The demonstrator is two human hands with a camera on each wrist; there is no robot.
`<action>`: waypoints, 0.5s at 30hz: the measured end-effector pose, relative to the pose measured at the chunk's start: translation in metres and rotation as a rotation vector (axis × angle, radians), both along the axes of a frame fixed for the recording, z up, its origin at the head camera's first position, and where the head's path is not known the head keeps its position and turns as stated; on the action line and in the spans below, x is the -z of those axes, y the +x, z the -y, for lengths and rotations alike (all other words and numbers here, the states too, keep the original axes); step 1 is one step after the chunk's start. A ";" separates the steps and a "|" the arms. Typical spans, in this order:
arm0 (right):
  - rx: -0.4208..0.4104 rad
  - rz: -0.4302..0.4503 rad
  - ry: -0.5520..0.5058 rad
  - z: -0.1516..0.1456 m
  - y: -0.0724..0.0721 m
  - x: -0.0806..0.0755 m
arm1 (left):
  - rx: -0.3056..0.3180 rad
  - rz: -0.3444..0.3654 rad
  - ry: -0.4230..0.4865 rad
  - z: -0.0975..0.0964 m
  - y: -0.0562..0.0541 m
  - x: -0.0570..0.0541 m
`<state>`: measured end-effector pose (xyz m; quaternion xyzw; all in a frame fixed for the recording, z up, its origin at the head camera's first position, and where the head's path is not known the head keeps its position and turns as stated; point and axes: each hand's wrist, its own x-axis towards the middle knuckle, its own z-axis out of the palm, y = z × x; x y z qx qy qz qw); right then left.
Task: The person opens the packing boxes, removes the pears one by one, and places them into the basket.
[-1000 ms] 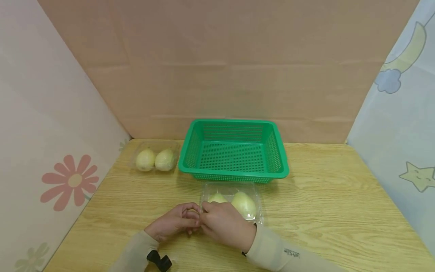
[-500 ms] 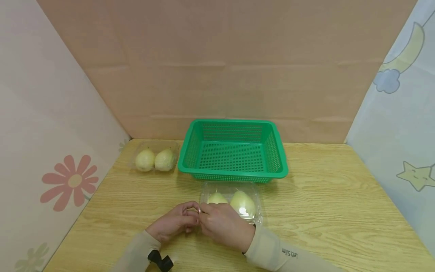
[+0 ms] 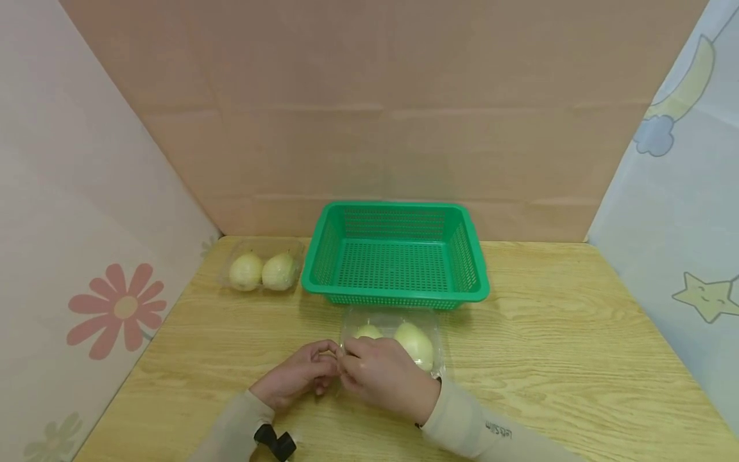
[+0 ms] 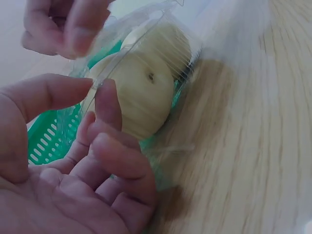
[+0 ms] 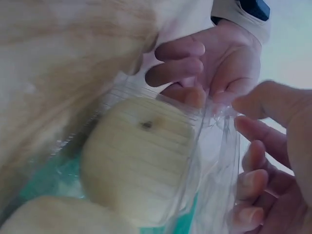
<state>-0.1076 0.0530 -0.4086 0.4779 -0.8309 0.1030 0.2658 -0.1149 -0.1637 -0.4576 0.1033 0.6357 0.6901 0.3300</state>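
Observation:
A clear plastic clamshell box [image 3: 439,333] holding two pale yellow pears [image 3: 413,345] stands in front of the green basket. My left hand [image 3: 299,375] pinches the box's near left corner between thumb and index finger; the plastic edge [image 4: 103,75] shows between these tips in the left wrist view. My right hand [image 3: 388,375] is close over the same corner and hides part of the left pear. In the right wrist view its thumb [image 5: 251,101] and index finger are slightly apart at the plastic edge, the other fingers loosely bent beside the box.
The green perforated basket [image 3: 395,296] stands against the back wall, with no fruit inside. Left of it sits another clear box [image 3: 237,250] with two pears. Patterned side panels [image 3: 98,212] bound the wooden table [image 3: 548,333].
My right hand has shifted slightly up from the box corner, covering more of the left pear. My left hand keeps its pinch in nearly the same place.

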 end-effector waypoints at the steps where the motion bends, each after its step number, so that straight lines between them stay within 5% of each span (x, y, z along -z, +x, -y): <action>1: 0.002 0.012 -0.002 -0.002 0.001 0.000 | -0.003 -0.008 -0.008 -0.001 0.001 0.000; 8: 0.049 0.085 -0.046 -0.035 0.007 0.003 | -0.012 -0.050 -0.060 -0.003 0.001 -0.003; 15: 0.212 0.065 -0.046 -0.072 0.011 0.007 | -0.049 -0.124 -0.137 -0.006 0.003 -0.006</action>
